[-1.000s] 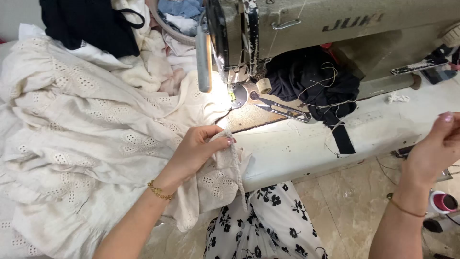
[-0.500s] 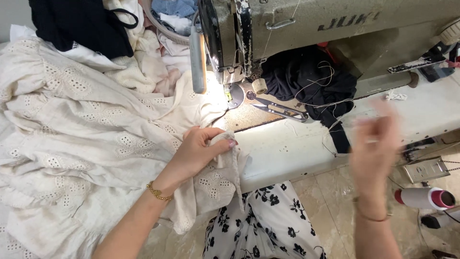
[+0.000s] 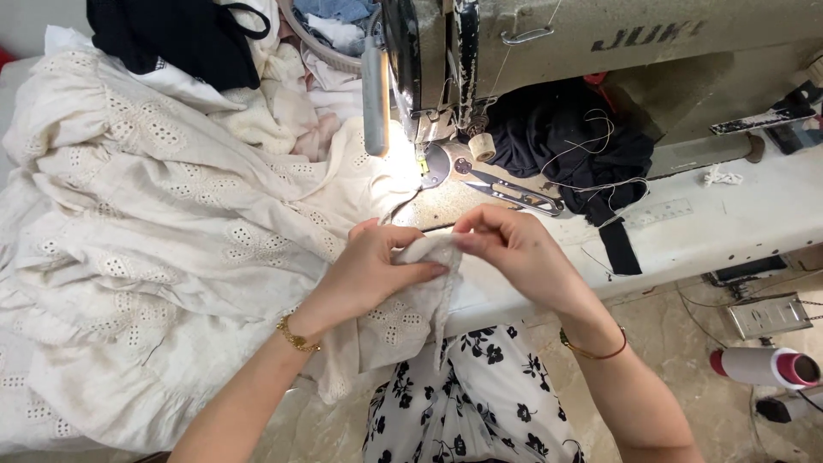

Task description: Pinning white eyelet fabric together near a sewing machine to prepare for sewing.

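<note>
Cream eyelet fabric (image 3: 214, 223) edge, pinched in left hand (image 3: 373, 270) and right hand (image 3: 514, 253), grips closed

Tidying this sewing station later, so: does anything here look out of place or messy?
Loose threads trail over the dark cloth bunched under the machine arm, and a thread cone lies on its side on the floor. Both hands, left hand and right hand, pinch the cream fabric's edge neatly.

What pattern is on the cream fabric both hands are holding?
The cream fabric has a floral eyelet cut-out pattern, tone on tone; the head view shows it.
</note>
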